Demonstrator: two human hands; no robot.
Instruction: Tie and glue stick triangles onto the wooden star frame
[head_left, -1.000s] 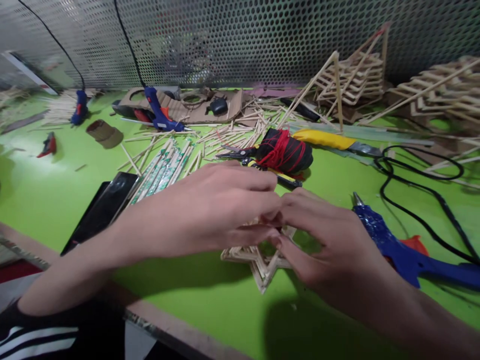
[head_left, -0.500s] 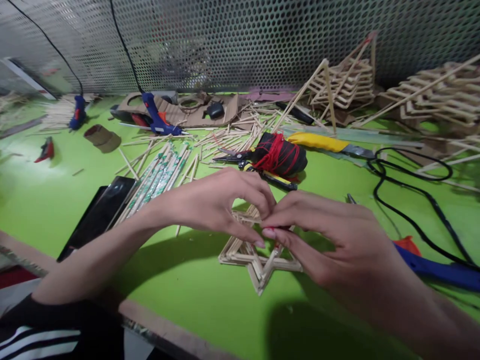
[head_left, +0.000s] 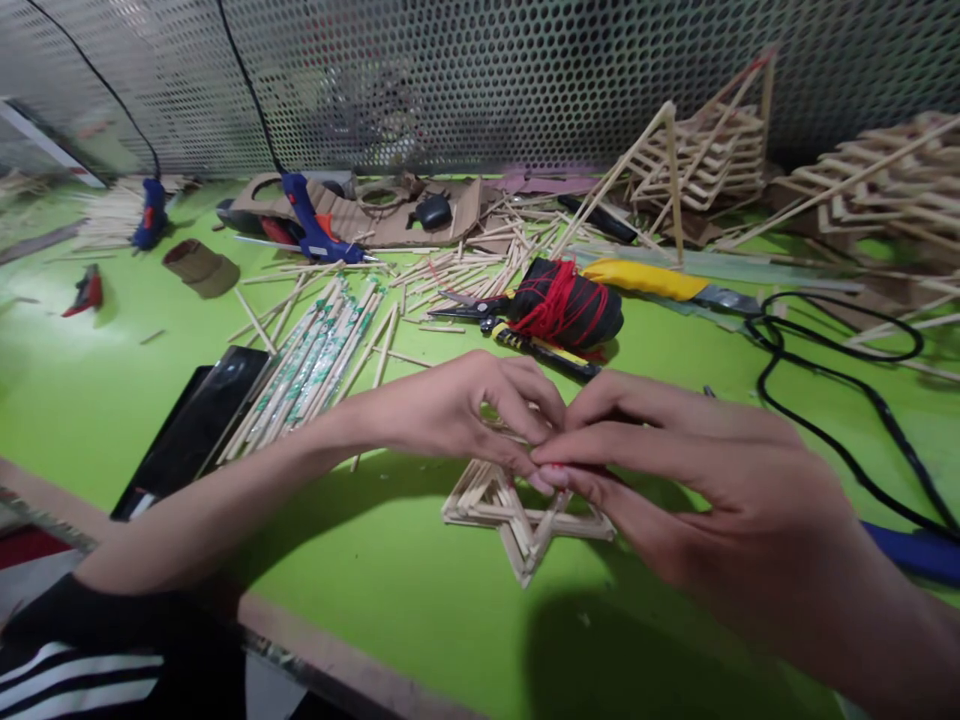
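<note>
A star-shaped frame of stacked wooden sticks point(head_left: 517, 515) lies on the green table point(head_left: 390, 590) in front of me. My left hand point(head_left: 457, 410) hovers over its upper part, thumb and fingers pinched together. My right hand point(head_left: 697, 470) meets it from the right, fingertips also pinched at the same spot above the star. What the fingertips hold is too small to make out. Both hands hide the star's top and right points.
Pliers with a red-wound black bundle point(head_left: 562, 300) and a yellow knife point(head_left: 652, 282) lie behind the hands. Wrapped sticks point(head_left: 315, 360) and a black phone point(head_left: 191, 430) sit left. A blue glue gun point(head_left: 911, 550) and black cable point(head_left: 840, 380) lie right. Stick structures point(head_left: 705, 150) stand at the back.
My left hand has lifted from lying flat over the star to a pinch. Both hands drew slightly up and together; more of the star shows now.
</note>
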